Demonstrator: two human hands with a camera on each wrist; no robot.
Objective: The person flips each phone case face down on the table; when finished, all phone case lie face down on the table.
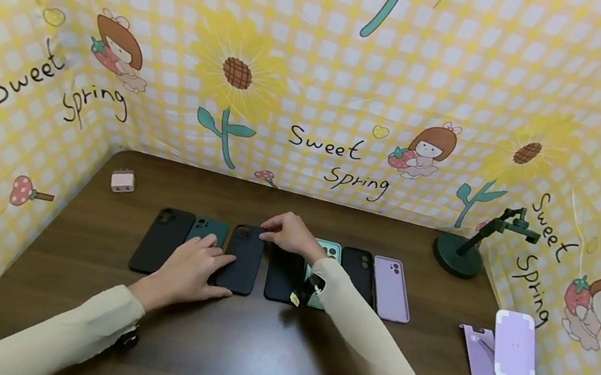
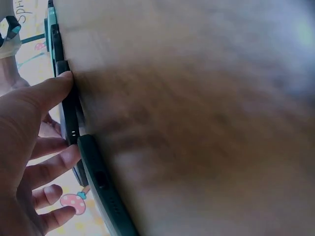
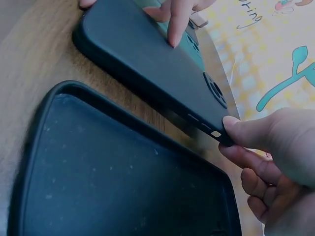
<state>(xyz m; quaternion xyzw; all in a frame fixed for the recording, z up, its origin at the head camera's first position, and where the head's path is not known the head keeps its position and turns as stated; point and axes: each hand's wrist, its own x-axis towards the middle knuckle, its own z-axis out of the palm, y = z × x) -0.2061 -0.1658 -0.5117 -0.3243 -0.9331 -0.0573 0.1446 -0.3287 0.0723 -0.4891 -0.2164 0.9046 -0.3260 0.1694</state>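
Note:
Several phone cases lie in a row on the brown table. Both hands are at a dark navy phone case [image 1: 239, 270] near the row's middle. My right hand [image 1: 292, 234] pinches its far right corner between thumb and forefinger, beside the camera cutout, as the right wrist view shows. My left hand [image 1: 192, 270] lies spread over a teal case [image 1: 212, 227]; its forefinger touches the navy case and its thumb [image 2: 54, 88] rests at the near edge. Under my right wrist is a black case [image 3: 123, 172] with its hollow inside facing up.
A black case [image 1: 163, 241] ends the row at left; mint [image 1: 333, 251], black [image 1: 357, 270] and lilac [image 1: 392, 289] cases follow at right. A pink charger plug [image 1: 122, 181] sits back left, a green lamp-shaped stand [image 1: 458, 254] back right, a lilac folding stand [image 1: 514, 346] at right.

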